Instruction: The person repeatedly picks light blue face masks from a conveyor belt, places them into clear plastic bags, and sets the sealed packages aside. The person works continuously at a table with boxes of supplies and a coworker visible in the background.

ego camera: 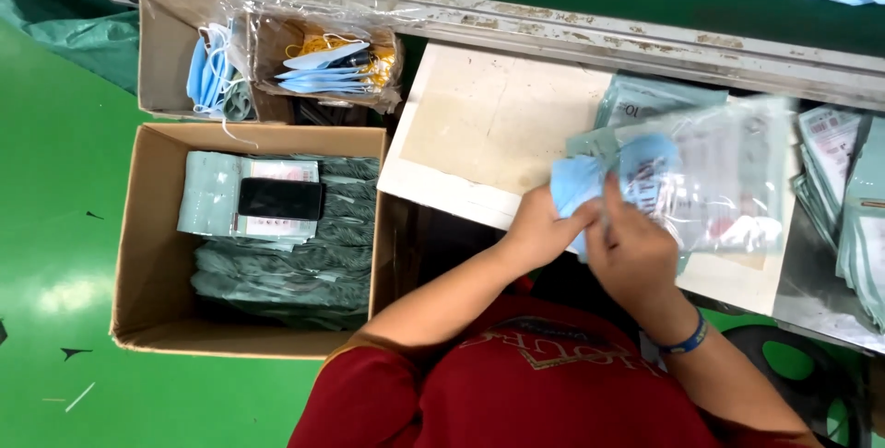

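While a red knitted sleeve fills the near edge of the view, the left hand (539,227) and the right hand (631,250) meet just above it over a pale, smooth board (489,125). Both hands are closed in a pinch on a soft stack of light blue face masks (576,181), the left gripping its lower edge and the right, with a blue wristband (687,337), pressing fingers (613,199) against it at the mouth of a glossy clear plastic pouch (728,181), which is blurred. To the left stands a brown cardboard box (152,227) on the shiny green floor (55,254), packed with flat filled pouches and topped by a black phone (280,199). Farther off, two smaller cartons (166,52) hold loose blue masks with thin ear loops, under crinkled clear film beside a scuffed metal rail (645,38).
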